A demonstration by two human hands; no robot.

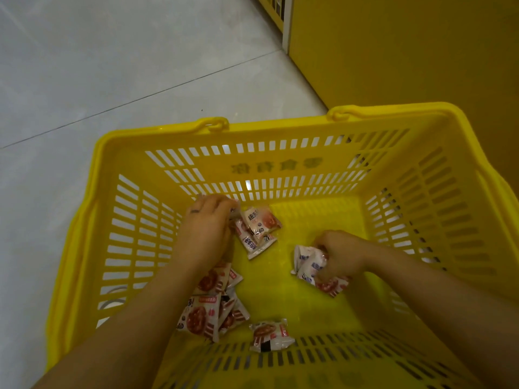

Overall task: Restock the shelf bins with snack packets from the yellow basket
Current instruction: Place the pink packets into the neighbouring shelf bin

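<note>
In the yellow basket [449,169] mid-frame, the right hand [341,255] clutches snack packets [304,262]. The left hand [206,231] touches another cluster [259,231], its grip hidden. Loose packets [271,335] lie at lower centre, their print too blurred to read.

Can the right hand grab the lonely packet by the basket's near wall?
Probably yes: nothing lies over the lone packet and it sits close, but the right hand grips other packets.
</note>
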